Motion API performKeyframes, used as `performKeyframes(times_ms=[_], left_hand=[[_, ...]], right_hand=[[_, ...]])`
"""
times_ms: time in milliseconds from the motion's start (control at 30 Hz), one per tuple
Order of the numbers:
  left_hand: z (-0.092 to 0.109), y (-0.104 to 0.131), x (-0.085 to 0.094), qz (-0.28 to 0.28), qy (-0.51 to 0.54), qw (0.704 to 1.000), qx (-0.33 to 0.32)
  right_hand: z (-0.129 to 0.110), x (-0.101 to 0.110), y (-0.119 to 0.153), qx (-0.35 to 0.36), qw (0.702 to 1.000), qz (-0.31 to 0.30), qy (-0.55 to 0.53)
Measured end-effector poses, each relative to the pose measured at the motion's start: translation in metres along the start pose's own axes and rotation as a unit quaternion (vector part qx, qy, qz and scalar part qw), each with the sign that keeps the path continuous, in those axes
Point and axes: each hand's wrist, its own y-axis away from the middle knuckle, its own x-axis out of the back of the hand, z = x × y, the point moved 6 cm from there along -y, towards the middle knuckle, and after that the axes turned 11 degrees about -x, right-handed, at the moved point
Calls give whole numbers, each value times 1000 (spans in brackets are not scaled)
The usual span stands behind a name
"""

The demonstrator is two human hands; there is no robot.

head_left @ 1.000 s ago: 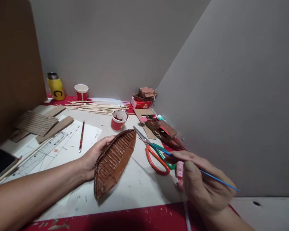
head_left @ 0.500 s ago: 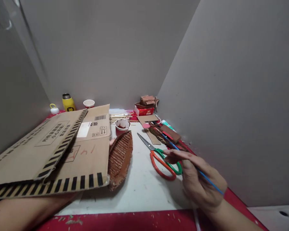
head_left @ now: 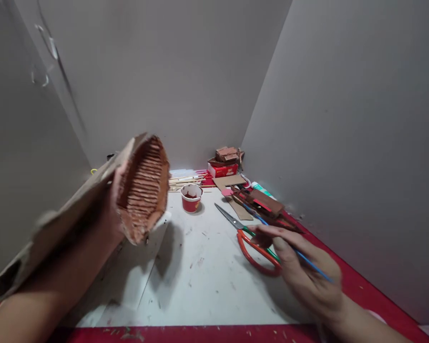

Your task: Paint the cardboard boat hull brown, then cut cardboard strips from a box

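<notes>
On the left, my left hand point(head_left: 114, 209) is closed on a brown-painted cardboard boat point(head_left: 146, 190), raised and tilted so that its ribbed inside faces me. The boat hides most of the fingers. A blurred cardboard box piece point(head_left: 64, 224) lies tilted along the back of the hand and forearm, seen nearly edge-on. In my right hand point(head_left: 303, 271) is a thin paintbrush point(head_left: 312, 267) with a blue handle, held between thumb and fingers. Under those fingertips, scissors point(head_left: 236, 224) with one orange and one green handle lie on the white board point(head_left: 200, 286), blades pointing away.
A paper cup point(head_left: 191, 204) with brown paint inside stands mid-board. Behind it lie thin sticks point(head_left: 186, 181). A small brown cardboard model point(head_left: 227, 157) rests on a red box point(head_left: 222, 170). Brown-painted cardboard pieces point(head_left: 268, 202) lie along the right, near the grey wall point(head_left: 361, 143).
My left hand has lifted the boat up and to the left, tipping the flat cardboard piece steeply and uncovering the board beneath. My right hand has barely moved; the view has shifted slightly.
</notes>
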Motion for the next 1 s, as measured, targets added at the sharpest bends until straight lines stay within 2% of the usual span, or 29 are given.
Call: performKeyframes(times_ms=[67,167,267,333,467,633,767,1000], left_hand=[[35,-6,-5,-10,2,998,-61],[94,-10,-8,-39,-64,970,-233],[132,-15,6,-23,-107,952,-285],[153,-18,20,-11,-114,949,-293],[191,-17,49,16,-113,942,-316],[218,-10,77,56,-125,933,-334],[221,-6,94,115,-109,934,-320],[233,-3,113,140,-110,935,-307]], right_hand=[[1,-7,-2,-8,1000,-19,10],[-12,-27,1,59,993,-100,10],[-28,-50,12,145,966,-212,28],[-32,-62,19,156,950,-266,56],[-33,-70,26,155,934,-304,102],[-47,-62,20,179,942,-255,127],[-58,-58,20,189,947,-225,130],[-67,-53,26,215,953,-167,131]])
